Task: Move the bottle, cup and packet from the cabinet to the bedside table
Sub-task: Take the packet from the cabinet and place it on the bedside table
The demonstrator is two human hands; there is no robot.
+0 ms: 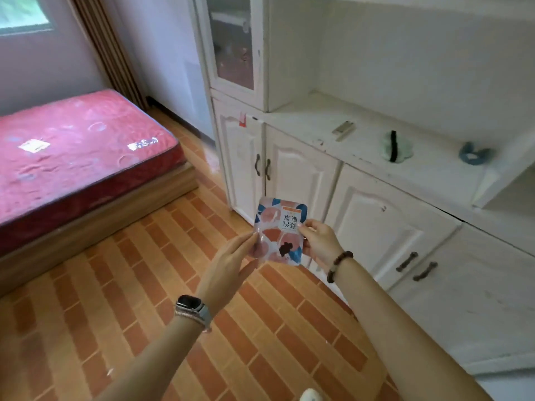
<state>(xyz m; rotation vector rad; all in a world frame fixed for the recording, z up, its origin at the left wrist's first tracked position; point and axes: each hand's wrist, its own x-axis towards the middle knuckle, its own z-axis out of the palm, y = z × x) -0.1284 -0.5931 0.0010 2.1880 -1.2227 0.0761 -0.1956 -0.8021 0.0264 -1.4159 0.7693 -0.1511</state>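
Brick-patterned orange flooring (144,285) fills the lower part of the head view. A red mattress (81,149) on a wooden base lies at the left, under a window (23,13) and beside a brown striped curtain (107,47).

A white cabinet (376,227) runs along the right, with panelled doors below, an open counter above them and a glass-fronted door (231,41) at its upper left. On the counter lie a small pale rectangular object (343,130), a pale green item with a black band (395,146) and a blue item (473,153), each well apart from the others. A red tag (241,120) hangs at the top of the leftmost lower door.

The packet (279,230) is off the cabinet, held in the air between the person's two hands in front of the lower doors and above the floor. It is printed with pink and blue shapes and carries a white label whose characters read upside down.

The right hand (318,241), with a bead bracelet (338,266) on its wrist, pinches the packet's right edge with curled fingers and thumb. The left hand (231,256), with a smartwatch (189,303) on its wrist, has its fingers stretched straight against the packet's lower left edge. Whether its thumb also presses the packet cannot be told.
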